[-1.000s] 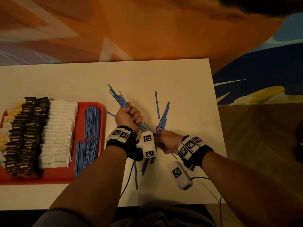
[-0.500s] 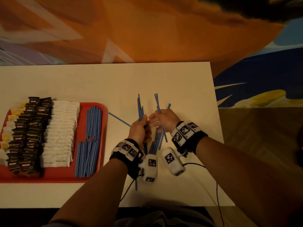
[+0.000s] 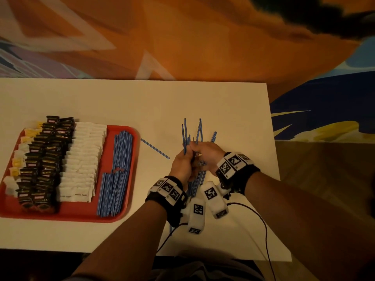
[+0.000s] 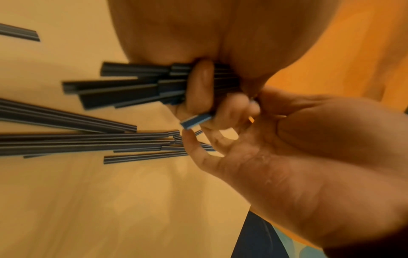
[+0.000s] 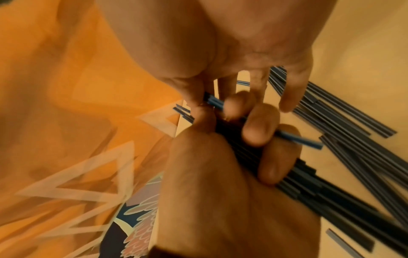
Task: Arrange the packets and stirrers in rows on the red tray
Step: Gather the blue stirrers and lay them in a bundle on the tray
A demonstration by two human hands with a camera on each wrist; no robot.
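We have brought both hands together since a second ago: our left hand (image 3: 182, 163) grips the bundle of stirrers (image 3: 187, 136) upright over the desk (image 3: 233, 110), and our right hand (image 3: 207, 153) pinches strays into it. The scatter is nearly gathered; one loose stirrer (image 3: 155, 149) lies just right of the red tray (image 3: 129, 203).

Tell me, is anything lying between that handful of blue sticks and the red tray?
Only one loose blue stirrer lies on the white table between the held bundle of blue stirrers and the red plastic tray. Carried above the table, the bundle should pass over it.
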